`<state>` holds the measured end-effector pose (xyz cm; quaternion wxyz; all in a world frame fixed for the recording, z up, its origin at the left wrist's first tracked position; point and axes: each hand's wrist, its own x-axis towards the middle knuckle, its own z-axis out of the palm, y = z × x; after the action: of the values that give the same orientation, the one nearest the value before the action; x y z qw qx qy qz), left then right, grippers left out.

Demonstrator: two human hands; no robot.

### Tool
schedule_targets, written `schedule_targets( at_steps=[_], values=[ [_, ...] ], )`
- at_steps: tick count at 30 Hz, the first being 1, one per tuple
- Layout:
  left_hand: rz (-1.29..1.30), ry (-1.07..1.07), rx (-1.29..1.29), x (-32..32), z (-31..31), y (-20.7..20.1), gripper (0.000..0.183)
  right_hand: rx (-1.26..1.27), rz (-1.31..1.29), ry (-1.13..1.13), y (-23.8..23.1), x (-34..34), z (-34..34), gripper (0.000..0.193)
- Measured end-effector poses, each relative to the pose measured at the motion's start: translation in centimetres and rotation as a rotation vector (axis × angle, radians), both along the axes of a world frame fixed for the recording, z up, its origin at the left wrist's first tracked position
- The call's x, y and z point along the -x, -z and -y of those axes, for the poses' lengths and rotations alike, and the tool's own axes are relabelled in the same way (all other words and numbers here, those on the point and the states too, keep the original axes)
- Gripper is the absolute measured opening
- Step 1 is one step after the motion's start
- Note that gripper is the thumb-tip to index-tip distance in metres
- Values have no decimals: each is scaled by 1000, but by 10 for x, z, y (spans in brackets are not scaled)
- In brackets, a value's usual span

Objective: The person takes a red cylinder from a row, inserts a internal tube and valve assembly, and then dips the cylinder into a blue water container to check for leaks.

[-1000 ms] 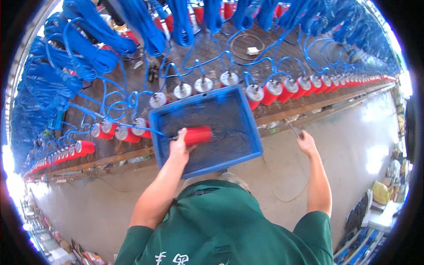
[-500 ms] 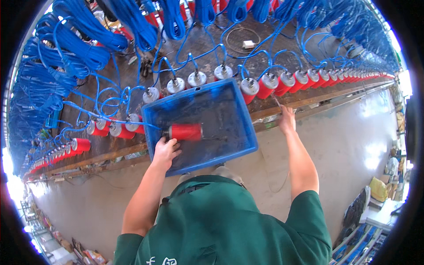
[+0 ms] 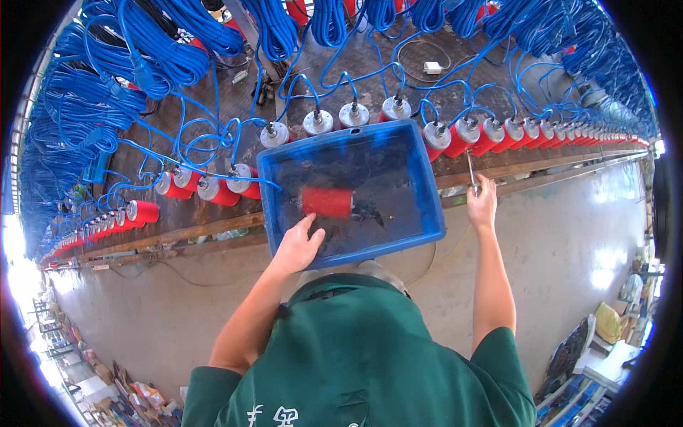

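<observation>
A blue plastic crate (image 3: 423,181) sits in front of me at the bench edge, its dark bottom looking wet. On its side inside lies a red cylinder (image 3: 326,202) with a metal end, and a blue cable end is near it. My left hand (image 3: 300,245) reaches over the crate's near left side, thumb and index finger apart. Its index fingertip is at the cylinder's lower edge; I cannot tell whether they touch. My right hand (image 3: 482,201), right of the crate, is closed round a thin metal rod-like tool (image 3: 470,169) that points up toward the row of red cylinders.
Red cylinders with metal caps (image 3: 465,132) and blue leads line the wooden bench edge (image 3: 512,174) on both sides. Thick coils of blue cable (image 3: 171,53) are heaped behind. A white plug (image 3: 432,67) on a thin looped cord lies on the bench top.
My left hand has come off the cylinder's cable end, and its fingers have spread. The view has shifted, so crate and bench sit further right. The tool in my right hand shows more plainly.
</observation>
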<state>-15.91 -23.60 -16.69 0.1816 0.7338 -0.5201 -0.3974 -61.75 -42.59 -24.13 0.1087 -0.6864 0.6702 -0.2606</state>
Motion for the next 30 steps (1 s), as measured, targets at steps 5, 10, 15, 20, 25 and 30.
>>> schedule_targets(
  at_steps=[5,10,15,20,25,30],
  values=[
    [-8,69,121,-7,-8,16,60,66,325,-33,-51,-77,-48,36],
    [-9,139,135,-12,-8,12,58,101,300,-63,-53,-118,-63,32],
    [-125,165,94,-12,-8,-6,55,179,164,-86,-55,-123,-65,31],
    [-172,208,90,-15,-11,-8,53,166,138,-77,-56,-124,-65,29],
    [-195,222,104,-17,-12,-6,51,214,114,-87,-54,-126,-64,27],
    [-210,241,109,-17,-11,-12,50,219,123,-72,-57,-127,-65,26]
  ],
)
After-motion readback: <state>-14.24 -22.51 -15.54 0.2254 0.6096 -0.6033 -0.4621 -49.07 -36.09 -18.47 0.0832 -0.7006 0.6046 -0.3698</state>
